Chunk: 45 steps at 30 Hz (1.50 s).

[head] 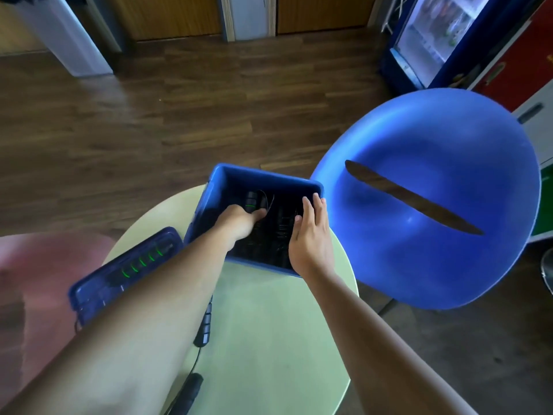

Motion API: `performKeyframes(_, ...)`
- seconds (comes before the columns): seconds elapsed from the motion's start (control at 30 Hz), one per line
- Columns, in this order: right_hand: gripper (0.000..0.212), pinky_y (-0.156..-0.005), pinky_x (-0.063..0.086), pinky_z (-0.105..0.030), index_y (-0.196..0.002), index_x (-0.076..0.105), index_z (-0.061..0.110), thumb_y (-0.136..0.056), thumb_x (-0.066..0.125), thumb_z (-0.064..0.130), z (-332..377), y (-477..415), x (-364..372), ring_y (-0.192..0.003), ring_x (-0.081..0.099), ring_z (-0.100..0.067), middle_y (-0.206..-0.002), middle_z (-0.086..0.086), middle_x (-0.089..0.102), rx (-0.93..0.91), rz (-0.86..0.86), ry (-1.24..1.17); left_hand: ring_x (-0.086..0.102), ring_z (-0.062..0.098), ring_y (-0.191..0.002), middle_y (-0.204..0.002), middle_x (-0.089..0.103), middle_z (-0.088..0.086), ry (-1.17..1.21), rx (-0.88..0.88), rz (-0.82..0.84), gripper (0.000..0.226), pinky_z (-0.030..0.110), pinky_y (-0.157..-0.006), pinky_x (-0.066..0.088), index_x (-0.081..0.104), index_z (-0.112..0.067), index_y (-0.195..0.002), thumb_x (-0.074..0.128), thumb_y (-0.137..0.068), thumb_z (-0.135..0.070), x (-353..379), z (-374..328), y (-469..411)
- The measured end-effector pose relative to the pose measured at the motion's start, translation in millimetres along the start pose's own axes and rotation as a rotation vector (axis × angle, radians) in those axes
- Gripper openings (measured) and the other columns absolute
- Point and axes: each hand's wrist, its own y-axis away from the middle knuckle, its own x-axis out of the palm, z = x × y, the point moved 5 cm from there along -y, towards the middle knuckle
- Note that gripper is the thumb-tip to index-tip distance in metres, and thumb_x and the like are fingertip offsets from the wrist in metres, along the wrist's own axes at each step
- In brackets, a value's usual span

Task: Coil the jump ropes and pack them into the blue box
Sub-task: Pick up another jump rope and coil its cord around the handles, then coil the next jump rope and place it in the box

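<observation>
The blue box [263,174] stands on the far side of a round pale table [269,319]. My left hand [239,220] reaches down inside it and grips the black handles of a coiled jump rope [254,200] with green rings. My right hand [309,235] rests with straight fingers on the box's right rim. More dark rope lies on the box floor. Another black jump rope [205,327] trails across the table from under my left forearm toward the near edge.
The box's blue lid [98,283] lies at the table's left edge with rope handles showing green rings through it. A blue chair [434,205] stands close on the right, a pink seat [36,274] on the left. Wooden floor lies beyond.
</observation>
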Motion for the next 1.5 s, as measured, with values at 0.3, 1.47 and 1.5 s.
performKeyframes(0.3, 0.055, -0.121, 0.023, -0.033, -0.156, 0.022, 0.009, -0.102, 0.031, 0.003, -6.2, -0.9, 3.8, -0.154, 0.009, -0.018, -0.167, -0.004, 0.009, 0.033, -0.116, -0.036, 0.066, 0.032, -0.087, -0.092, 0.071, 0.012, -0.158, 0.018, 0.075, 0.059, 0.036, -0.070, 0.046, 0.067, -0.007, -0.099, 0.068, -0.081, -0.064, 15.6, 8.0, -13.0)
performKeyframes(1.47, 0.016, -0.080, 0.050, -0.037, -0.094, 0.065, 0.011, -0.094, 0.050, 0.011, 99.1, 127.7, 17.9, -0.091, 0.062, -0.023, -0.095, -0.003, 0.067, -0.166, -0.020, -0.205, 0.060, 0.010, -0.078, -0.082, 0.067, -0.013, 0.022, 0.435, -0.168, 0.007, 0.015, -0.065, 0.041, 0.072, -0.025, -0.090, 0.065, -0.091, -0.024, -113.7, 74.3, 152.2)
performKeyframes(1.5, 0.016, -0.079, 0.050, -0.037, -0.094, 0.065, 0.012, -0.095, 0.049, 0.013, 100.1, 138.3, 25.6, -0.090, 0.062, -0.023, -0.095, -0.003, 0.068, -0.149, 0.019, -0.195, 0.059, 0.009, -0.076, -0.080, 0.066, -0.013, 0.022, 0.423, -0.158, 0.006, 0.017, -0.065, 0.041, 0.071, -0.026, -0.089, 0.065, -0.091, -0.024, -115.9, 88.4, 157.0)
